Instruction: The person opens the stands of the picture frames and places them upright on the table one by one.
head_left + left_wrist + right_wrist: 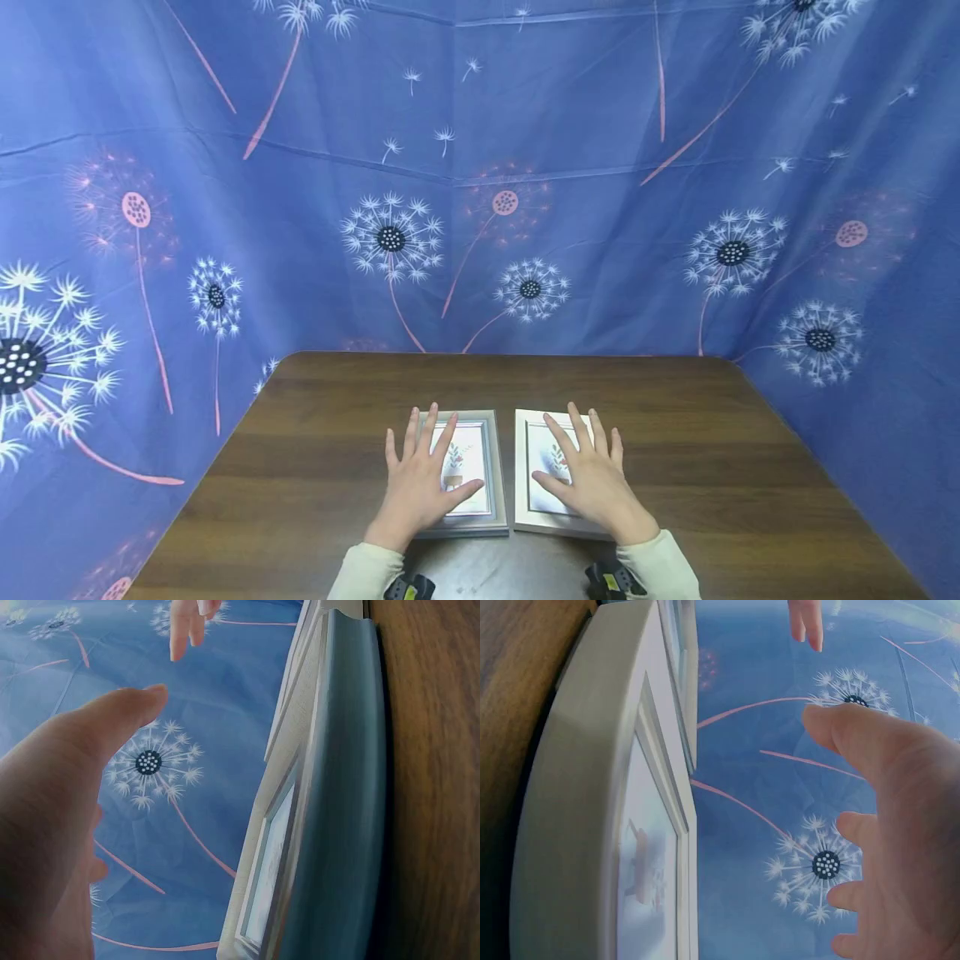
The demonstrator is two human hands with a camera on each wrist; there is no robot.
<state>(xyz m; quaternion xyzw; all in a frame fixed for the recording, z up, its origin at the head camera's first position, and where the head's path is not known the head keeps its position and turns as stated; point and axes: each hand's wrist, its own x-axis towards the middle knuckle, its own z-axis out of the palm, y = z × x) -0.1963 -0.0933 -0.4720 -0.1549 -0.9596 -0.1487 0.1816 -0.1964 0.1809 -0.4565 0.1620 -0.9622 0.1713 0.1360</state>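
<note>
Two picture frames lie flat side by side on the wooden table, a narrow gap between them. The left one is a grey-blue picture frame (491, 467) with a plant print behind its pane. Its neighbour is a cream-white picture frame (521, 475) with a similar print. My left hand (420, 483) hovers over the left side of the grey-blue frame, fingers spread and straight. Over the right side of the cream frame hovers my right hand (596, 483), its fingers likewise spread. In the wrist views, the left thumb (127, 712) and right thumb (847, 731) stand apart from the frames. Neither hand holds anything.
The brown wooden table (315, 467) extends around the frames, with rounded far corners. A blue cloth (465, 100) with a dandelion print hangs behind it and along both sides. Each wrist wears a black strapped device, such as the left wrist device (408, 587).
</note>
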